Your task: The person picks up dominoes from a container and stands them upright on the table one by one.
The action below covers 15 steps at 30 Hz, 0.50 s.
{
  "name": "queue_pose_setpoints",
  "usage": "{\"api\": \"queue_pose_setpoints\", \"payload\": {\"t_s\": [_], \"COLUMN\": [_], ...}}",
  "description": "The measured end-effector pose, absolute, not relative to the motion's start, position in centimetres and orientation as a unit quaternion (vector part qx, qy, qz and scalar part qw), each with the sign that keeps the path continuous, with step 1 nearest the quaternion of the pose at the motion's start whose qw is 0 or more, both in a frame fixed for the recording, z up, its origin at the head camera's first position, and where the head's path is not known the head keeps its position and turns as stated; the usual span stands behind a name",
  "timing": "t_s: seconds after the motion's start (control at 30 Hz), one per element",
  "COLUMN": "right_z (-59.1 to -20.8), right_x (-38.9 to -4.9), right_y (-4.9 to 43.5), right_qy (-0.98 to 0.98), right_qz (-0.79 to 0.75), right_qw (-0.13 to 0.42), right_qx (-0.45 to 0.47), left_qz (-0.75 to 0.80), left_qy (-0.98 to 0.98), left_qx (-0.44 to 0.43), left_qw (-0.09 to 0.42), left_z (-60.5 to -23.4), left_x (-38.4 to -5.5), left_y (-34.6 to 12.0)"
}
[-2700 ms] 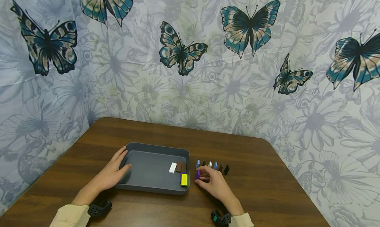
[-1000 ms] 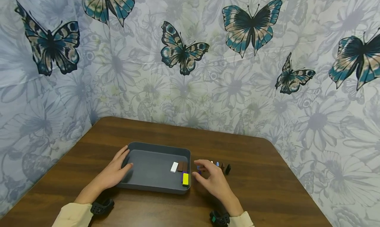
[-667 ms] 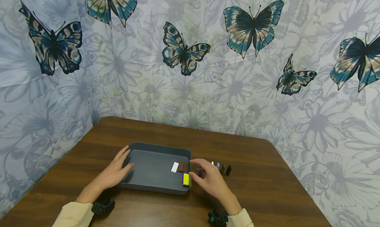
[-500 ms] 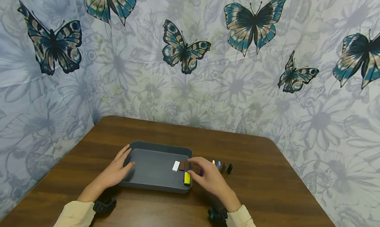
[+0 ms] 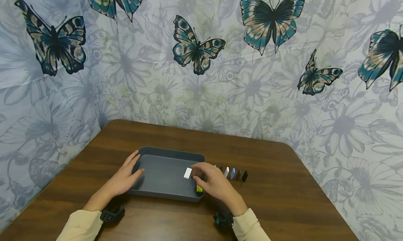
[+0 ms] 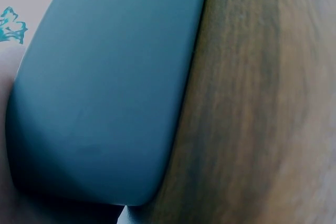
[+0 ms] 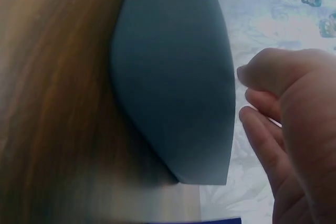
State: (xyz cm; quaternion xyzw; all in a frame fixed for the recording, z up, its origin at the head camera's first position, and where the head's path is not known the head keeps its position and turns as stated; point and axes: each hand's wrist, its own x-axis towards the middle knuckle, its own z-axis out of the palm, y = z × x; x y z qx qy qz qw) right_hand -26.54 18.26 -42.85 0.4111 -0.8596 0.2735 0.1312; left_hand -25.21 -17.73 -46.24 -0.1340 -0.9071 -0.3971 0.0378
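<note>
A dark grey tray [image 5: 163, 178] lies on the table. My left hand [image 5: 121, 179] rests along the tray's left rim, fingers extended. My right hand [image 5: 211, 179] reaches over the right wall, thumb and forefinger apart around brown blocks [image 5: 195, 171] inside, which it partly hides. In the right wrist view, nothing shows between its curved fingers. A white block [image 5: 187, 173] lies flat left of the brown ones, and a yellow block [image 5: 199, 189] shows below the right thumb. The left wrist view is mostly tray side [image 6: 110, 87].
Right of the tray, several thin blocks stand upright in a row, among them a white one [image 5: 226, 171], a blue one [image 5: 232, 173] and a black one [image 5: 245, 176]. A purple edge [image 7: 210, 221] shows low in the right wrist view. Behind the wooden table [image 5: 283, 199] hangs butterfly-patterned cloth.
My right hand has let go of the purple block beside the standing row and moved left over the tray's right wall to the brown blocks. My left hand has stayed at the rim.
</note>
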Motion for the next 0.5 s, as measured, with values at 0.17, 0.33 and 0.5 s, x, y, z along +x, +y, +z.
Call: {"api": "queue_pose_setpoints", "payload": {"t_s": [0.17, 0.33, 0.5], "right_z": [-42.7, -42.8, -42.9], "right_x": [-26.9, -27.3, -27.3], "right_y": [17.4, 16.8, 16.3], "right_qy": [-0.874, -0.887, -0.893], "right_qz": [0.257, 0.228, 0.195], "right_qw": [0.098, 0.08, 0.079], "right_qx": [0.4, 0.395, 0.399], "left_qz": [-0.399, -0.401, -0.403], "left_qy": [-0.907, -0.906, -0.905], "left_qx": [-0.132, -0.133, -0.135], "left_qw": [0.032, 0.028, 0.029], "left_z": [-46.3, -46.3, -46.3], "left_x": [-25.4, -25.5, -25.5], "left_y": [-17.7, -17.7, -17.7]}}
